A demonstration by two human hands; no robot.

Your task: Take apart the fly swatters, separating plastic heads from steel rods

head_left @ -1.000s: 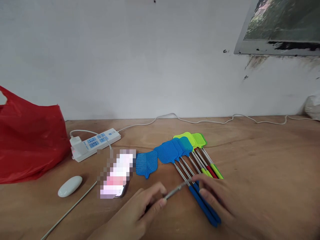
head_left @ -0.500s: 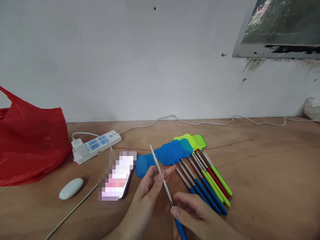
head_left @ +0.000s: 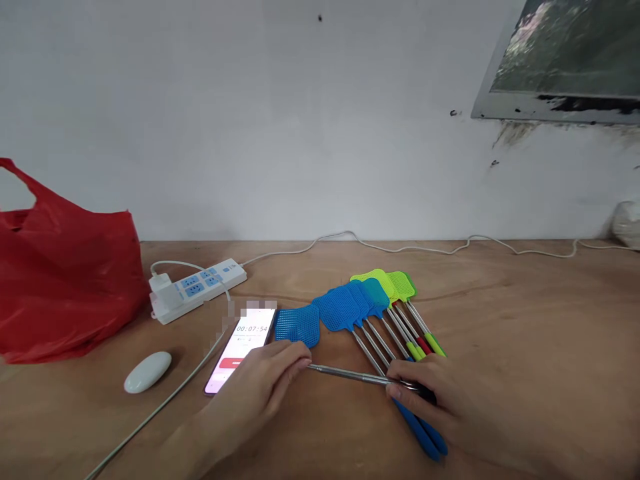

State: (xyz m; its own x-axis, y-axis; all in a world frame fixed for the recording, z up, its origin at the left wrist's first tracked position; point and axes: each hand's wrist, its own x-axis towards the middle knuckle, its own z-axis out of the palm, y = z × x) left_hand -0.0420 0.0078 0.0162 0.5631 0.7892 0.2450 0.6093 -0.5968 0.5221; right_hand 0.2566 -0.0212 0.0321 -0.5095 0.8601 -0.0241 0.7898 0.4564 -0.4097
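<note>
Leftmost, a red bag [head_left: 65, 280] slumps on the table [head_left: 525, 320], with a white power strip [head_left: 197, 290] and a smooth white oval thing [head_left: 147, 371] next along, then a phone [head_left: 243, 347] lying face up.

Just right of the phone is my left hand [head_left: 260, 393]. Its fingertips [head_left: 299, 363] are bunched together on the left tip of the steel rod [head_left: 350, 375]; my thumb is hidden beneath, so I judge it a pinch. A loose blue head [head_left: 297, 325] lies flat on the wood just beyond those fingertips, apart from the rod.

The rod runs nearly level from one hand to the other, low over the table and across the near ends of the row of swatters [head_left: 380, 300]. I judge it light, stiff and slick, a thin telescoping tube that could slide in on itself or bend if levered. It is best held at both ends, not by the bare middle.

My right hand [head_left: 450, 407] is closed over the rod's right end, fingers curled around it. Whether I have metal or the grip there I cannot tell. Blue handles show under my palm.
</note>
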